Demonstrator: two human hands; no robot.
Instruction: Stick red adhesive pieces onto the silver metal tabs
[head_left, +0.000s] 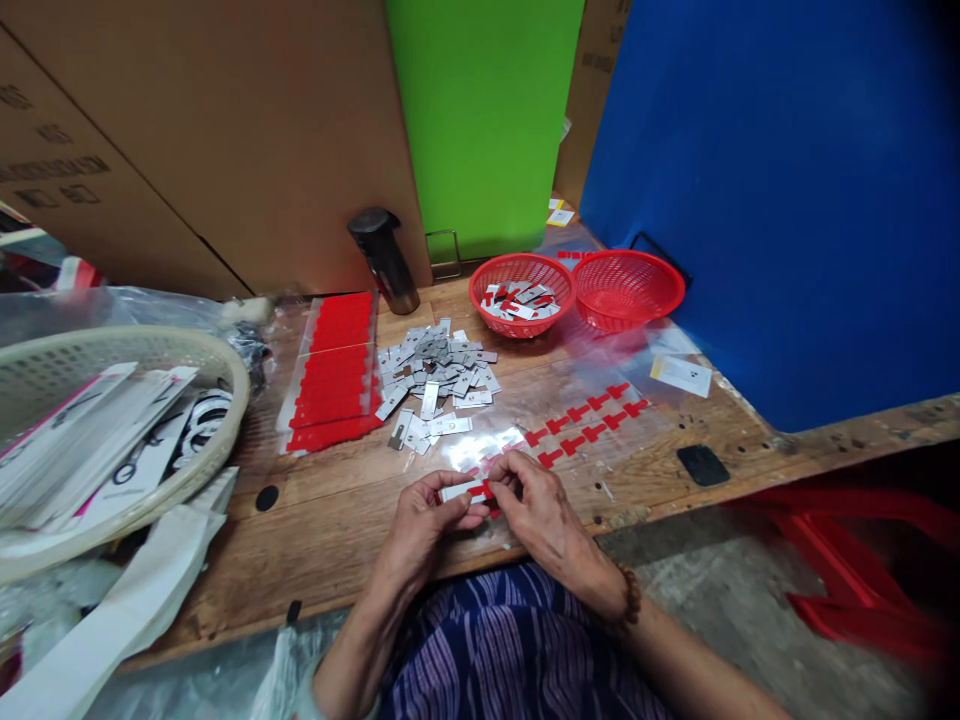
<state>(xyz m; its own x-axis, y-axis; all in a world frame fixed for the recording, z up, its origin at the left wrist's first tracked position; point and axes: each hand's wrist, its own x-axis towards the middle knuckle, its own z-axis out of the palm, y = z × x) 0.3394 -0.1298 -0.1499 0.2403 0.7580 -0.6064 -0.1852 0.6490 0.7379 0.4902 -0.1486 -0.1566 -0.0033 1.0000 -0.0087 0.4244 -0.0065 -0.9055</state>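
Note:
Between thumb and fingers, my left hand [429, 512] grips a small flat metal plate [459, 490]. My right hand [538, 503] pinches a red T-shaped sticker [480, 489] at the plate's right end; its fingertips partly hide it. Under and beyond my hands lies a clear sheet with two rows of red stickers [574, 440]. A heap of loose metal plates [439, 365] sits just past my left hand, with a few strays at its near side. Left of the heap is a stack of sheets full of red stickers [334, 375].
Behind the heap stands a dark bottle [384, 262]. One red basket [523, 328] holds plates with red stickers; another red basket [628, 292] is beside it. A pale basket [232, 440] of packaging is at left. A black pad [703, 465] lies near the table's right edge.

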